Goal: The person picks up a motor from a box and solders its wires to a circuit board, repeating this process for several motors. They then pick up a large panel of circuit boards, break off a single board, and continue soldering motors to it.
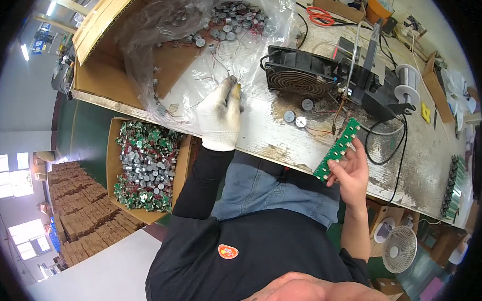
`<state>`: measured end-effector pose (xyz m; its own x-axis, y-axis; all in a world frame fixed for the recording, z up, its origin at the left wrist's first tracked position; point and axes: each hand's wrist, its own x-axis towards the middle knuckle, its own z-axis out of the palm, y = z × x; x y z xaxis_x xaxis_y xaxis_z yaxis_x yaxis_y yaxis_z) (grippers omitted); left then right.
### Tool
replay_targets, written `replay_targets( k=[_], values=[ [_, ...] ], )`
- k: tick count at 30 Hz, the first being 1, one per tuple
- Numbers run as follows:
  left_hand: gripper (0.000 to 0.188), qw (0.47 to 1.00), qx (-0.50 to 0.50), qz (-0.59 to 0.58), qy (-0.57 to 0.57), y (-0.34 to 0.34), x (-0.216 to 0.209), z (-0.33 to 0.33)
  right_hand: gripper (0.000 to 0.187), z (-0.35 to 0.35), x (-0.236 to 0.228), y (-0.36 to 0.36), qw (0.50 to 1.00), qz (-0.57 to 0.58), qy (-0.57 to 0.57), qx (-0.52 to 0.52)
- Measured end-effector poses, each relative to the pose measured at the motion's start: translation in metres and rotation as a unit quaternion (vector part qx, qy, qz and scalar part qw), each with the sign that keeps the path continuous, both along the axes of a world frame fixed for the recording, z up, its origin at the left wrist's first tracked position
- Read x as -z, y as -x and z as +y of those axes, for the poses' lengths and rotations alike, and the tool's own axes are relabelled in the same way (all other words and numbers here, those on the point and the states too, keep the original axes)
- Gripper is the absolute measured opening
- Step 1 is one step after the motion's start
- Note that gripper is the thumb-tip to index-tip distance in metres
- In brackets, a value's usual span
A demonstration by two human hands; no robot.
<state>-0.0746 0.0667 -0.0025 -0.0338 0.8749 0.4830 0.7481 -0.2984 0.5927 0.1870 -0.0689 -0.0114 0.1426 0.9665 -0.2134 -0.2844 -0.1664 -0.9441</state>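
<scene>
My right hand (350, 167), bare, grips a long green circuit board strip (337, 148) near its lower end. The strip slants up over the table edge toward the soldering stand, with small pale parts in a row along it. My left hand (221, 115) wears a white glove with dirty fingertips. Its fingers are pinched together over the table, at the edge of a clear plastic bag; what they hold is too small to make out. Thin red wires lie near the fingertips. Three small round motors (301, 122) with red wires rest on the table between my hands.
A pile of wired motors (235, 20) lies in the clear bag (133, 51). A black fan (299, 73), a solder spool (407, 82) and red scissors (320, 16) are farther back. Below left stands a carton (113, 167) of motors and green boards. Board strips (453, 187) stack at right.
</scene>
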Motion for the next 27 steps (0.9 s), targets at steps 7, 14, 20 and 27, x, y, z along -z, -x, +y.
replay_targets(
  k=[7, 14, 20, 27],
  values=[
    [0.028, 0.911, 0.082, -0.361, 0.18, -0.013, -0.001, -0.006, 0.072, -0.001, -0.001, -0.002, 1.0, 0.017, 0.005, -0.005],
    [0.034, 0.853, 0.122, -0.402, 0.31, -0.028, -0.01, -0.046, 0.087, 0.0, -0.002, -0.003, 0.999, -0.015, 0.006, -0.041],
    [0.016, 0.918, 0.219, -0.226, 0.242, -0.052, -0.007, -0.065, 0.089, -0.002, -0.005, 0.0, 0.998, -0.033, 0.012, -0.042],
    [0.011, 0.883, 0.251, -0.23, 0.324, -0.08, -0.003, -0.072, 0.088, -0.005, -0.008, -0.001, 0.998, 0.001, 0.017, -0.058]
  ],
)
